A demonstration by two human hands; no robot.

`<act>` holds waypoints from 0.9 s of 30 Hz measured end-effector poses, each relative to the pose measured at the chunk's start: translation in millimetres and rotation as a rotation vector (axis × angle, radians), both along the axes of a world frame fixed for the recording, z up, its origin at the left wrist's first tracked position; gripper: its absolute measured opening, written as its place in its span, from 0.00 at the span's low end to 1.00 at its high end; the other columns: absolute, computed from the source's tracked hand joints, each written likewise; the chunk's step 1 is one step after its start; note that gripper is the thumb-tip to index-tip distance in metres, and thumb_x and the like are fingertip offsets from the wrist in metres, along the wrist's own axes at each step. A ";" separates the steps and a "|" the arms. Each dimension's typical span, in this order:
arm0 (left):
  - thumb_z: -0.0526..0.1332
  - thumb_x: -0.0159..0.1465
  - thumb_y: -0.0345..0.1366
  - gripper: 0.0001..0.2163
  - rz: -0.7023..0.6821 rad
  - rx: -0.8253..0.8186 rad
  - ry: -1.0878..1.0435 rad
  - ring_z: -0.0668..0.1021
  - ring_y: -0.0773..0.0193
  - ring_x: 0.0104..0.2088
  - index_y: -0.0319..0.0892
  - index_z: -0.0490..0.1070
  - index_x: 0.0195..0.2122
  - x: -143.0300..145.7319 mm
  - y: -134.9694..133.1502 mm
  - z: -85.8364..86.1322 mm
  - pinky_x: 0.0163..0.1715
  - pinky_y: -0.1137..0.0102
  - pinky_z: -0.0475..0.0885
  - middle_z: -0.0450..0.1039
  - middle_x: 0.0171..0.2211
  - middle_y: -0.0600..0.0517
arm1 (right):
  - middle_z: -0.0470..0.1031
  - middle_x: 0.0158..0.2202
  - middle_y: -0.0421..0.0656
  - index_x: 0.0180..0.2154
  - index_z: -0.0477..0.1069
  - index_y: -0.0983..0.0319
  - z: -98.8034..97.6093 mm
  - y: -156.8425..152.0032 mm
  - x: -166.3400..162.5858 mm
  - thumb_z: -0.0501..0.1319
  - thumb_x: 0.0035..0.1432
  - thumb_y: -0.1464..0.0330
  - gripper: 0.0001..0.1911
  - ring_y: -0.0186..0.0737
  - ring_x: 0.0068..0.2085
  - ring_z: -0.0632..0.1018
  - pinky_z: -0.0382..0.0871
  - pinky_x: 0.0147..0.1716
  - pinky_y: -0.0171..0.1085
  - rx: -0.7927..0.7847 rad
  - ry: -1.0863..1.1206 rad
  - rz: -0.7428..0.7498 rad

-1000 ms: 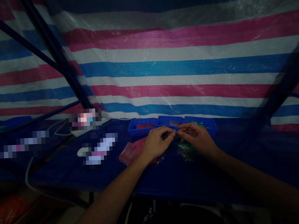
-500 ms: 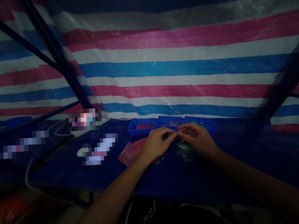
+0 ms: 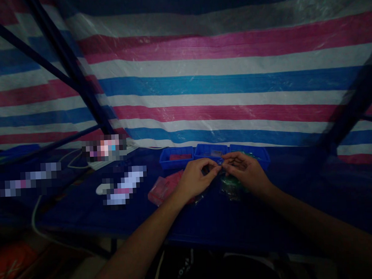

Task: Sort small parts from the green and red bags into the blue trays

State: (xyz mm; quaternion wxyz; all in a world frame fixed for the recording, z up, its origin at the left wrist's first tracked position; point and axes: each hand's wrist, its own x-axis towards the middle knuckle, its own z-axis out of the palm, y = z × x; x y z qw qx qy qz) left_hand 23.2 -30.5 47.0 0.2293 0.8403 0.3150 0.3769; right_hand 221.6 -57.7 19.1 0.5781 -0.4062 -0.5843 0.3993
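My left hand [image 3: 194, 178] and my right hand [image 3: 247, 169] meet above the table, thumbs and fingers pinched together. Between their fingertips is a small, clear, shiny piece [image 3: 220, 162] that looks like thin plastic; its kind is too small and dark to make out. Pink packets in clear wrapping [image 3: 165, 189] lie beside my left hand, partly behind it. Under my right hand rest clear packets with green in them [image 3: 230, 183], partly covered by the fingers.
Behind the hands stand three blue trays: the left tray [image 3: 176, 163] with pink packets, the middle tray [image 3: 198, 149], and the right tray [image 3: 265, 157] holding green items. On the blue table [image 3: 190, 227] at left are a white mouse-shaped object [image 3: 103, 189] and cables. Striped sheeting hangs behind.
Both hands stay almost in place, still pinched at the same spot. The right fingers have shifted very slightly. Packets and trays have not moved.
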 end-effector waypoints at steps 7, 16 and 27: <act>0.61 0.68 0.35 0.06 -0.013 0.002 -0.014 0.80 0.64 0.35 0.42 0.77 0.38 -0.3 2.0 -1.5 0.36 0.70 0.71 0.80 0.35 0.52 | 0.78 0.36 0.42 0.43 0.75 0.60 -3.2 3.5 -1.3 0.72 0.53 0.61 0.18 0.37 0.34 0.79 0.76 0.36 0.38 -0.009 0.066 0.002; 0.62 0.67 0.34 0.05 -0.029 -0.020 -0.043 0.79 0.64 0.36 0.41 0.77 0.38 -1.2 5.6 -6.2 0.38 0.68 0.71 0.80 0.36 0.52 | 0.78 0.36 0.41 0.43 0.74 0.60 -1.3 5.1 1.7 0.72 0.54 0.63 0.15 0.36 0.34 0.80 0.77 0.38 0.39 -0.008 0.147 -0.001; 0.61 0.69 0.39 0.08 -0.004 -0.036 -0.020 0.80 0.63 0.36 0.42 0.78 0.41 -1.8 6.4 -7.5 0.37 0.67 0.72 0.81 0.38 0.50 | 0.79 0.37 0.42 0.44 0.74 0.60 -7.8 10.3 6.6 0.71 0.55 0.62 0.16 0.37 0.33 0.81 0.77 0.38 0.39 -0.001 0.119 -0.019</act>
